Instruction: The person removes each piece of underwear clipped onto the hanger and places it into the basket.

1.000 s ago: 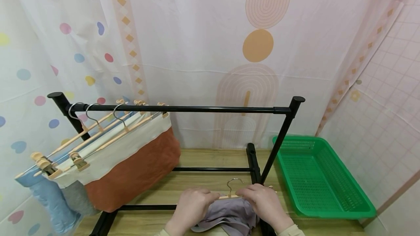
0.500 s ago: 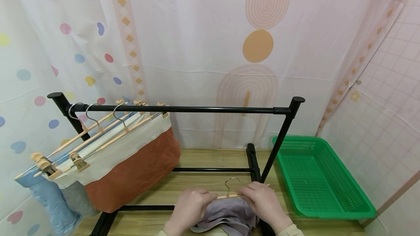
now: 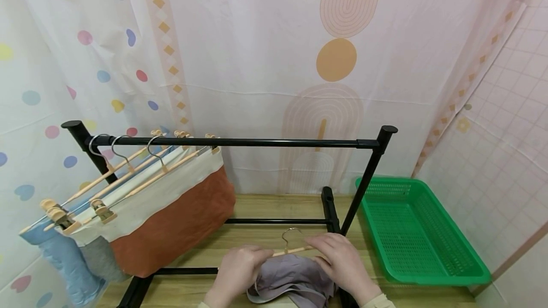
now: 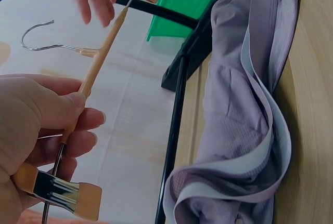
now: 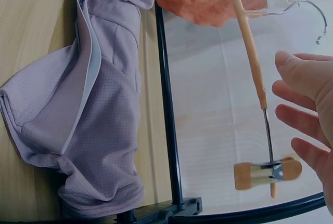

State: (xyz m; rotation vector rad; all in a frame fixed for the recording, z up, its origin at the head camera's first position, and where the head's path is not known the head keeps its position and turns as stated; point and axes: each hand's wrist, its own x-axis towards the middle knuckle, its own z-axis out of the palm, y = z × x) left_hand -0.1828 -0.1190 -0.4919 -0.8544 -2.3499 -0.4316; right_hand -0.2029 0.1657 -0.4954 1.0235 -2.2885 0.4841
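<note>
My left hand grips a wooden clip hanger by its bar, thumb on top and fingers curled beneath. Beside those fingers sits one of its wooden clips; the other clip is at the far end, with no cloth in it. My right hand is near that end, its fingers loosely spread and apart from the bar. Below both hands a greyish-purple pair of shorts lies rumpled on the wooden surface, its pale-lined waistband gaping.
A black rack spans the view ahead. From its left end hang several garments on clip hangers, a rust-and-cream one in front and a blue one behind. To the right stands a green basket; a patterned curtain hangs behind.
The hanger and my left hand have shifted a little to the left. My right hand has also moved slightly left and up. The shorts and the rack look unchanged.
</note>
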